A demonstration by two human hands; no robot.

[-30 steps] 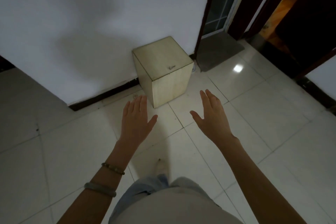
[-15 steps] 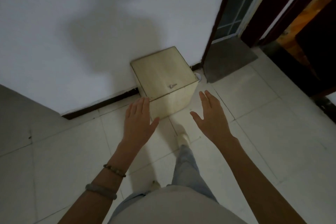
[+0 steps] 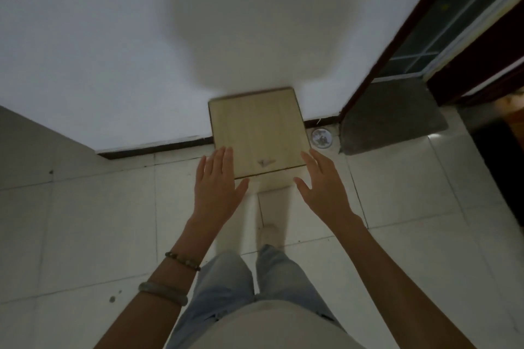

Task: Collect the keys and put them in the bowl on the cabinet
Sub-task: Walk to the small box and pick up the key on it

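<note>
Left hand (image 3: pixel 217 188) and right hand (image 3: pixel 321 183) are held spread, empty. Small metal keys (image 3: pixel 265 162) are seen beyond, on the pale wooden box-shaped cabinet (image 3: pixel 255 127). Nothing collected yet; no bowl is visible.

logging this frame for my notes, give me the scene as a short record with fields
surface: light wooden cube cabinet against the white wall
keys: small metal keys lying near the front edge of the cabinet top
left hand: open, empty, fingertips over the cabinet's left front corner
right hand: open, empty, at the cabinet's right front corner
floor item: small round patterned dish on the tiles, right of the cabinet
</note>
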